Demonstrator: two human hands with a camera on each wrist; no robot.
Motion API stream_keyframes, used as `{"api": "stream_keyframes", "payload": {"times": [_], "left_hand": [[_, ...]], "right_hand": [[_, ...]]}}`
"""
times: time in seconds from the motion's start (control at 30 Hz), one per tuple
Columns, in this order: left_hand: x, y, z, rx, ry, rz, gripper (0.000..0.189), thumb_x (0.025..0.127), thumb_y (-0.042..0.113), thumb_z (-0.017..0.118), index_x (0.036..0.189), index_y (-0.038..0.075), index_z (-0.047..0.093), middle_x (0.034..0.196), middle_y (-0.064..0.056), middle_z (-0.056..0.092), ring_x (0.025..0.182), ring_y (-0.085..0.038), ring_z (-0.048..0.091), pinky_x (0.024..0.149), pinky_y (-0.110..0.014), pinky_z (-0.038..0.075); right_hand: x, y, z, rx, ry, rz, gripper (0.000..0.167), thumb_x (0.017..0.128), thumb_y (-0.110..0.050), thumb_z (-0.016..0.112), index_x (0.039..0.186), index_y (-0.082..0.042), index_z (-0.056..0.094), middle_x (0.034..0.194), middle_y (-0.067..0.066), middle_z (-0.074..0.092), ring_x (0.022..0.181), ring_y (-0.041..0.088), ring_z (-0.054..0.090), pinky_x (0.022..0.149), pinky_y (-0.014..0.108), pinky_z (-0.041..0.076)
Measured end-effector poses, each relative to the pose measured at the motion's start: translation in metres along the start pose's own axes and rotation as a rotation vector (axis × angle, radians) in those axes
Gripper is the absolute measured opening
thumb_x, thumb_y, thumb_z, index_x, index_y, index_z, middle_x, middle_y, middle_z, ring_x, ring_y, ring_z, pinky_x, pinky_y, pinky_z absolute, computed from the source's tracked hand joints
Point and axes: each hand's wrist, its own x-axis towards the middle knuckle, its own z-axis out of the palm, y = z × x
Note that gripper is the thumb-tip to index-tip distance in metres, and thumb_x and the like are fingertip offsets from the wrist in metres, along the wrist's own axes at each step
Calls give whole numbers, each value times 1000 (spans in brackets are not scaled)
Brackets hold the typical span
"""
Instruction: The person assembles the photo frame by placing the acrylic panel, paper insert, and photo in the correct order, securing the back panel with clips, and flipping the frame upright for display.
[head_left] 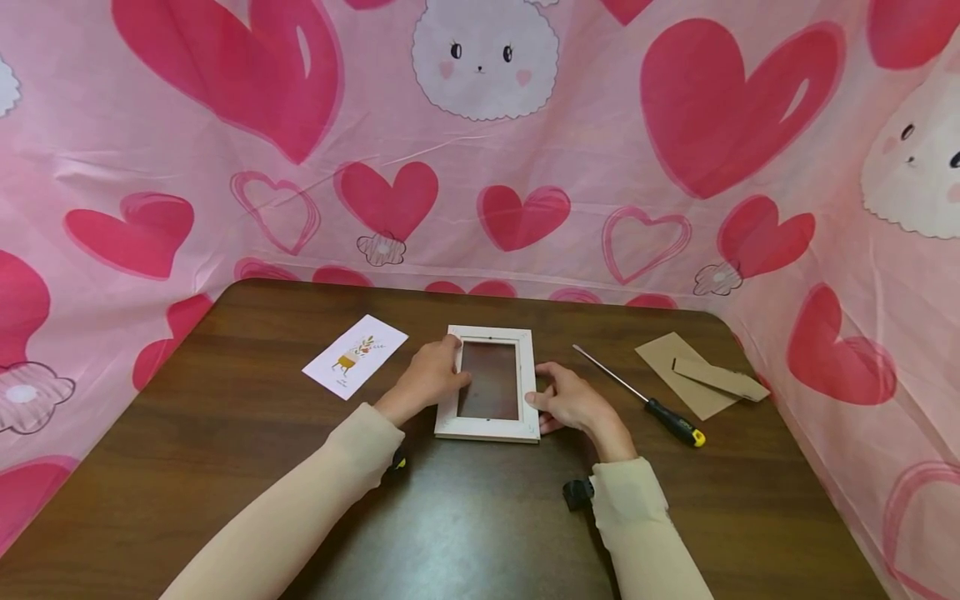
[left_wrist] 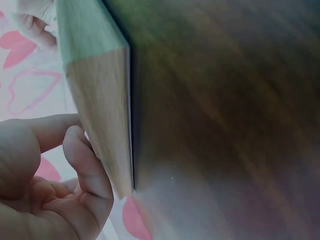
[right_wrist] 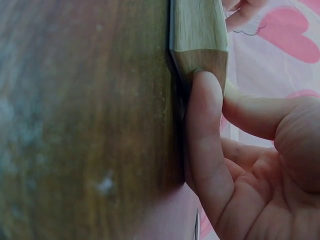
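Note:
A white picture frame (head_left: 487, 429) lies low over the wooden table, with small dark tabs along its inner edge. The dark table tone shows through its middle (head_left: 488, 379). My left hand (head_left: 422, 377) grips the left side, thumb on top of the border. On the opposite side my right hand (head_left: 576, 405) holds the right border, thumb above and fingers at the outer edge. In the left wrist view the frame's wood-grained side (left_wrist: 100, 105) stands close over the tabletop. A fingertip (right_wrist: 206, 82) presses on the frame's side in the right wrist view.
A white card (head_left: 355, 357) with a printed drawing lies left of the frame. To the right is a screwdriver (head_left: 671, 421) with a black and yellow handle. Beyond it, a brown backing board (head_left: 667, 350) carries a narrow stand piece (head_left: 723, 380). Heart-patterned cloth (head_left: 517, 158) surrounds the table.

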Motion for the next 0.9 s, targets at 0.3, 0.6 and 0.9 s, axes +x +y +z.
{"api": "stream_keyframes", "payload": {"times": [0.3, 0.6, 0.9], "left_hand": [[2, -19, -21, -22, 25, 37, 53, 96, 19, 77, 138, -5, 58, 84, -8, 64, 73, -21, 60, 65, -33, 50], [-2, -47, -53, 54, 106, 22, 56, 95, 18, 76, 141, -6, 56, 100, -17, 70, 90, -32, 66, 85, -50, 55], [-10, -66, -69, 170, 132, -14, 55, 93, 22, 75, 140, -4, 59, 125, -26, 67, 113, -46, 65, 97, -62, 53]], "right_hand": [[1, -1, -1, -5, -2, 9, 61, 103, -9, 69, 157, -2, 40, 93, 15, 56, 70, 21, 63, 65, 36, 64], [0, -2, -1, -5, -4, -5, 62, 103, -9, 70, 157, -1, 39, 93, 16, 56, 70, 22, 63, 64, 36, 64], [2, 0, -1, -5, 2, 3, 62, 103, -8, 70, 157, -3, 40, 92, 15, 57, 70, 22, 64, 64, 36, 64]]}}
